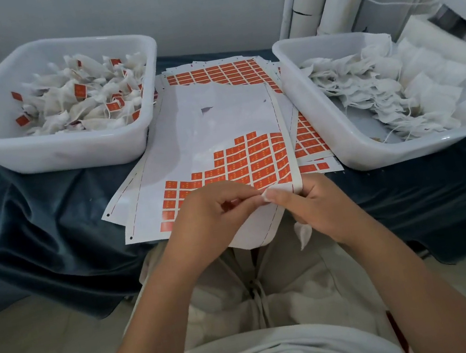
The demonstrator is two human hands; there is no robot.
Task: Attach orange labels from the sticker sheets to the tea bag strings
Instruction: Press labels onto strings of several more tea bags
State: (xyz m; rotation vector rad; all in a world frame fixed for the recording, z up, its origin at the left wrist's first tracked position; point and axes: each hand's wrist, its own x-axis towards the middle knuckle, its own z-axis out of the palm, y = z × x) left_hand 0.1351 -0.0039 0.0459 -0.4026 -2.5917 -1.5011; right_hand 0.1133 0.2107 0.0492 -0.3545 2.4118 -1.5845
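— Where are the hands?

— Both over the tabletop's near edge, at its middle, fingertips meeting. The left hand (210, 216) has its fingers curled and pinches thumb to forefinger; a fleck of orange shows inside the curl, which looks like a label (226, 206) (too small to be certain). The right hand (316, 209) is curled as well, its thumb tip against the left's fingertips.

— And the tea bag?

— A white tea bag (303, 233) dangles just under the right hand, past the near edge. Its string is too thin to make out.

— The stickers?

— The top sticker sheet (217, 124) lies mid-table and hangs over the near edge beneath the hands. Its orange labels (253, 160) fill only the near right part; the rest is bare backing. More sheets (218, 73) lie under it, toward the far edge.

— The tubs?

— The left tub (48, 158), toward the far left corner, holds labelled bags (82, 102). The right tub (374, 154), at the right edge, holds plain bags (364, 85). A dark blue cloth (49, 220) covers the table.
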